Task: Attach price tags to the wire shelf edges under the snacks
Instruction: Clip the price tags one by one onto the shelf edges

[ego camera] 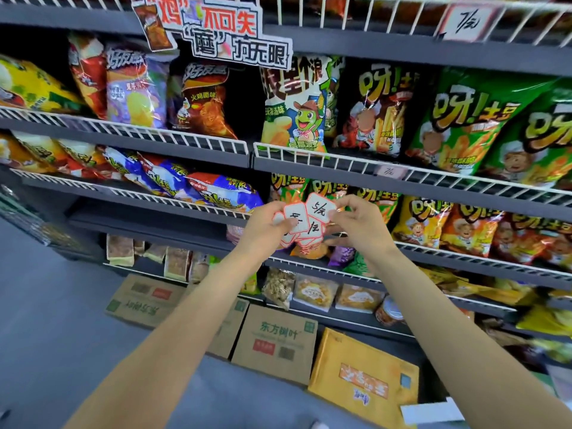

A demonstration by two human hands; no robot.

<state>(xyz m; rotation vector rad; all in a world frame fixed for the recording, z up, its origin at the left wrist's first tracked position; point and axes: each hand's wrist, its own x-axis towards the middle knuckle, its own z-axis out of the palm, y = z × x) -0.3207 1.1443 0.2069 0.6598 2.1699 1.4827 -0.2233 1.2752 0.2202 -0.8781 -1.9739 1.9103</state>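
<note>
Hands [266, 224] around "5元" price tags [305, 222]

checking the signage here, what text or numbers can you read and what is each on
"鸡 不可失": hanging promo sign
"7/元": top shelf tag
"5/元": top tag pinched by right hand
"呀!土豆": green chip bag
"东方树叶": cardboard box
Tags under left hand, middle shelf tag: too blurred.

My left hand [266, 226] and right hand [356, 222] meet before the shelves, a fan of price tags [301, 222] between them. One tag [390, 172] sits on the wire shelf edge [340, 162] above right, under the snack bags [458, 119]; another tag [465, 23] higher. Cartons [275, 342] on floor below.
</note>
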